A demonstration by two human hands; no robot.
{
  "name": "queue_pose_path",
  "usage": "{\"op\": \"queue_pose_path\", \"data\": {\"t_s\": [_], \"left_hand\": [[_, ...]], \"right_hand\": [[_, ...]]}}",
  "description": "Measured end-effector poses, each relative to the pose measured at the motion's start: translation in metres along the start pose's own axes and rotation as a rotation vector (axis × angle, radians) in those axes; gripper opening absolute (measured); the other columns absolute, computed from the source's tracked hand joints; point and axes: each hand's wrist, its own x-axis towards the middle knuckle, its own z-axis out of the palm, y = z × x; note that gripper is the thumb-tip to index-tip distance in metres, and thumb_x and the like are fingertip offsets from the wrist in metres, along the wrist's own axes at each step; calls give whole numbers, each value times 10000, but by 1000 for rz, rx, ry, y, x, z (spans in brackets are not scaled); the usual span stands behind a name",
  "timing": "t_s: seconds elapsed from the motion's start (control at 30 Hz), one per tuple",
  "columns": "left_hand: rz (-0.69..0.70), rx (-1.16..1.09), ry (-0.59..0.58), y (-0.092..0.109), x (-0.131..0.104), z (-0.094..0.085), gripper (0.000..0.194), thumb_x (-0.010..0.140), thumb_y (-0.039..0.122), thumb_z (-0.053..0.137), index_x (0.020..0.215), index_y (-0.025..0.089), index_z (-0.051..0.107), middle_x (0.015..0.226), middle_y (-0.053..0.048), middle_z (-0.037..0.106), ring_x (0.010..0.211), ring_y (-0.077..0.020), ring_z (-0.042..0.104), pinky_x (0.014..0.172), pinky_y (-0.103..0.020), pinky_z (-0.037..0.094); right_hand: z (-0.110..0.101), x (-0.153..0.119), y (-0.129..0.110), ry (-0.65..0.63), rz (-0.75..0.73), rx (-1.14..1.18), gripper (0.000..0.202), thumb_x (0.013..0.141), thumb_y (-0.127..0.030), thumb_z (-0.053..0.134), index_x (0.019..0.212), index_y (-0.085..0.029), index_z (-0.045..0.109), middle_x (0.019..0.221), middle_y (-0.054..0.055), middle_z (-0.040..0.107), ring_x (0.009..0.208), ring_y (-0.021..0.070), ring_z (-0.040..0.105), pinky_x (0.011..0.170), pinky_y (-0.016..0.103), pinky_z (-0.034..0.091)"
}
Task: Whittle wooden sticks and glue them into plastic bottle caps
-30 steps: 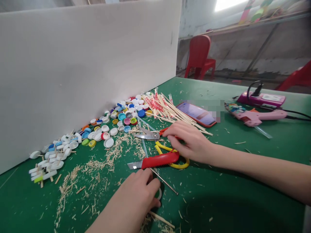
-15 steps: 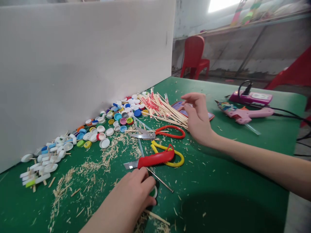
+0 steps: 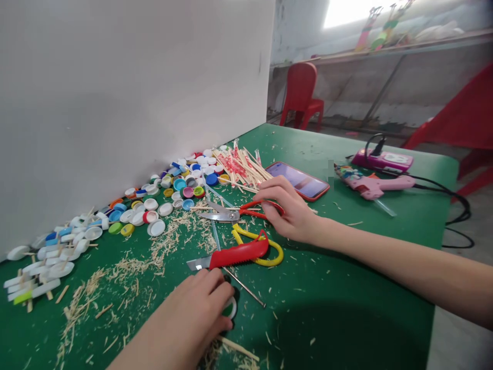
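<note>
Green tabletop [image 3: 308,146], smooth, littered with curled pale wood shavings [image 3: 164,246]; tall white panel [image 3: 134,92], flat and matt, along the left; red plastic chair [image 3: 301,85] beyond.

Head view: red-handled scissors [image 3: 233,216] at the right hand [image 3: 288,208], handle end nearest it; long axis running crosswise, steel blades parted and directed left, away from that hand. Right hand the nearer; left hand [image 3: 196,308] lower and further left, with box cutter [image 3: 239,253] between. Right hand: fingers bent, partly spread over the handle loops, apparently touching; closed grip or mere contact, cannot tell. Left hand: palm down, fingers curled low beside a round white-rimmed piece [image 3: 232,309]; held or only touched, cannot tell. Box cutter: red ribbed body, bare blade to the left, lying across a yellow loop handle [image 3: 280,254]. Metal rod [image 3: 246,288]: slim, straight. Bottle caps [image 3: 156,227]: shallow plastic discs, mixed colours, banked along the panel. Wooden sticks [image 3: 248,172]: slender, bunched beside a phone [image 3: 300,180]. Glue gun [image 3: 373,187]: pink plastic.
</note>
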Motion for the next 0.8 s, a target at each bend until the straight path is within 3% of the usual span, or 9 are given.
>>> {"op": "queue_pose_path", "data": {"t_s": [0.03,0.2,0.3,0.37,0.47,0.63,0.8], "left_hand": [[19,-15,-3,-4,-3,-5,191,833,178,562,1001,234,636,1066,-39,641,949,-227,625,788,-347,524],[-10,-3,294,-37,-28,-35,281,911,414,458,1131,295,587,1108,-32,608,932,-189,636,702,-256,521],[-48,44,406,-48,-36,-43,356,897,519,439,1114,289,602,1088,-36,613,931,-211,643,711,-279,524],[-70,49,363,-45,-36,-43,359,899,517,436,1130,292,594,1101,-36,611,933,-214,640,718,-292,528],[-107,0,191,-28,-29,-36,286,908,429,457,1099,268,597,1111,-44,611,971,-217,620,758,-313,530],[-126,-131,9,-12,-18,-20,199,930,374,442,1064,292,564,1185,-19,558,1060,-206,552,863,-351,495],[-208,-208,-90,-14,-10,-14,146,907,339,502,996,239,560,1113,-25,561,1003,-193,552,855,-338,471]], "right_hand": [[-1,0,-2,-28,-22,28,286,866,-70,425,1095,-236,469,995,48,507,967,166,508,827,359,476],[-5,3,-15,-140,-145,143,216,869,-111,446,1058,-209,478,923,40,582,856,144,528,742,314,452],[-4,2,-32,-360,-266,190,144,906,-248,478,1029,-193,531,834,20,613,776,142,509,719,317,412],[-2,0,-45,-555,-314,177,190,933,-347,473,969,-192,577,778,11,602,802,152,500,760,339,382],[0,-5,-60,-709,-332,181,287,910,-456,494,870,-196,608,769,21,587,872,185,474,805,371,346],[-4,-7,-68,-820,-309,231,182,786,-213,540,935,-154,626,856,42,585,930,200,449,868,360,359],[-6,-6,-64,-783,-442,123,213,934,-162,425,1002,-204,623,987,23,598,973,191,467,997,396,330]]}}
